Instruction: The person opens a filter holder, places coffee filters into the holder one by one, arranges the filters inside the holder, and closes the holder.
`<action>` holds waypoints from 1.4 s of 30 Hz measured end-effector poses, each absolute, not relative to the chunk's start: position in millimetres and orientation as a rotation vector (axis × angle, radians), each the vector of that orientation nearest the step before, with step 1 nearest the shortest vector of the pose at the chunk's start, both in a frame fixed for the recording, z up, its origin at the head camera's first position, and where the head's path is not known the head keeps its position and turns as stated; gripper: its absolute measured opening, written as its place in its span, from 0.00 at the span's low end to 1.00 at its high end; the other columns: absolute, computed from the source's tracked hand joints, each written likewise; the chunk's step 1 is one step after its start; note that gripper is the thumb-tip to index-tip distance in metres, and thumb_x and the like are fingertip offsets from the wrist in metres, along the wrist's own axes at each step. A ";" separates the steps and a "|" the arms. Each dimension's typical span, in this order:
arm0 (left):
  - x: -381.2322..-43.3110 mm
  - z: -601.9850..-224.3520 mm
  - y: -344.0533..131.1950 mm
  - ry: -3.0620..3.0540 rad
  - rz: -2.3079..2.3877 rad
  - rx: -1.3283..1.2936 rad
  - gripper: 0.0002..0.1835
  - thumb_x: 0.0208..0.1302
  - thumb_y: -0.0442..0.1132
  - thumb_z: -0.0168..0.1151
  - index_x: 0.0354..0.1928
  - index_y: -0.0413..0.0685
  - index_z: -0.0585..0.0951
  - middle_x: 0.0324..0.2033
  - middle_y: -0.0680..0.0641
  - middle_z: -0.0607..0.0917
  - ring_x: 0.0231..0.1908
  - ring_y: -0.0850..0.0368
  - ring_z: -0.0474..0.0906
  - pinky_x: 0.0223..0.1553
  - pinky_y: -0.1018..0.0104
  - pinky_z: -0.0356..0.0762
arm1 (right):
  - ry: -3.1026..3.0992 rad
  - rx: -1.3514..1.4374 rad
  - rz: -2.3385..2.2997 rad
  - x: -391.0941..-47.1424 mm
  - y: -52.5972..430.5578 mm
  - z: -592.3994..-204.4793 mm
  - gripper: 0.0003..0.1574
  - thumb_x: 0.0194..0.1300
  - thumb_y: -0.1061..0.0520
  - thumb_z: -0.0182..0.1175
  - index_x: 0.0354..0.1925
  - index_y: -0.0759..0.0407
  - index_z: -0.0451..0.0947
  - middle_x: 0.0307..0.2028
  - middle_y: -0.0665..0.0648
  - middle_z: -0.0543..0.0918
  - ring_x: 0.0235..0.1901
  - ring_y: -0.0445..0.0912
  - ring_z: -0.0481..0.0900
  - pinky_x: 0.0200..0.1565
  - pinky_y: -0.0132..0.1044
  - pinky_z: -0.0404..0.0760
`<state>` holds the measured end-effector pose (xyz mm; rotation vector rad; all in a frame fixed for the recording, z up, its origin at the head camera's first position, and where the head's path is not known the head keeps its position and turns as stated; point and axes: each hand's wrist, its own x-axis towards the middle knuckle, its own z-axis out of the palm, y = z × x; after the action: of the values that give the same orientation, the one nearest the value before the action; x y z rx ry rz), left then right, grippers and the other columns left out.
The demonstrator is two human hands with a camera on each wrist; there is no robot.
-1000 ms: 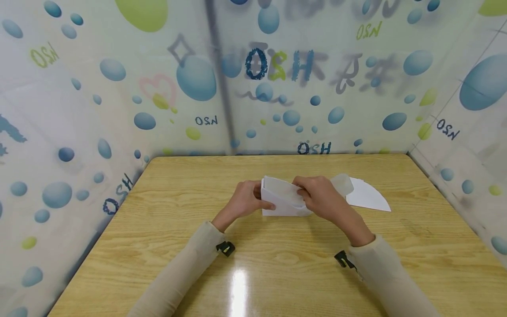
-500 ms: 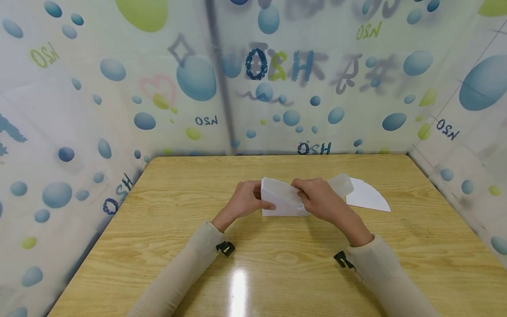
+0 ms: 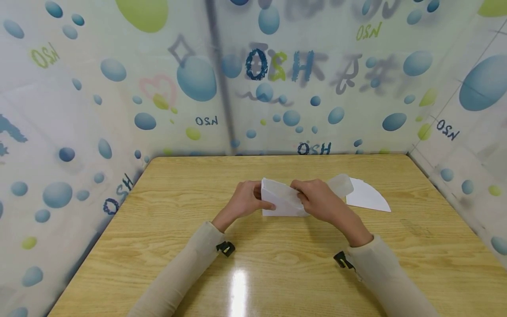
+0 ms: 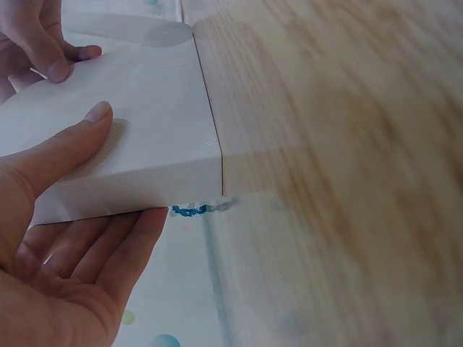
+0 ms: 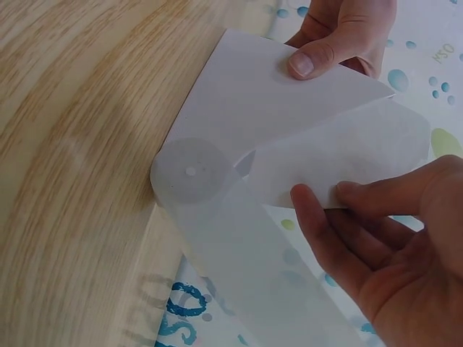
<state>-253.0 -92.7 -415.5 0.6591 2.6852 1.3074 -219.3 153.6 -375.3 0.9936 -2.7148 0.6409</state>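
My left hand point(image 3: 245, 198) grips the left end of a flat white box point(image 3: 287, 209), thumb on its face and fingers beneath its end. A pale panel point(image 5: 343, 148) with a rounded end lies at the slanted edge of the box face. My right hand point(image 3: 322, 198) pinches this panel's edge, as the right wrist view shows. From the lower corner of the box runs a translucent strip point(image 5: 246, 249); its round end point(image 5: 192, 171) has a small dot at its centre. In the head view, the strip's far end point(image 3: 341, 185) shows beyond my right hand.
A white quarter-circle sheet point(image 3: 366, 196) lies to the right, beside the translucent strip's far end. Everything is on a wood-grain table point(image 3: 190, 185). A printed curtain point(image 3: 269, 123) stands behind it. Black clips point(image 3: 225, 248) are on both sleeves.
My right hand has shifted slightly to the left, and the pale panel has moved a little at the box's slanted edge. The left hand has held its place.
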 end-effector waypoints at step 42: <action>-253.2 -415.6 -92.9 2.719 1.266 0.679 0.21 0.52 0.42 0.83 0.48 0.51 0.88 0.40 0.50 0.93 0.36 0.60 0.89 0.38 0.65 0.86 | -2.839 1.068 0.594 -219.3 150.8 -379.8 0.11 0.74 0.67 0.57 0.49 0.58 0.83 0.42 0.58 0.90 0.31 0.42 0.82 0.39 0.39 0.84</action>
<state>-253.2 -92.9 -415.6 0.6790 2.7187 1.2664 -219.3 150.8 -379.8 1.0677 -2.8392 0.5941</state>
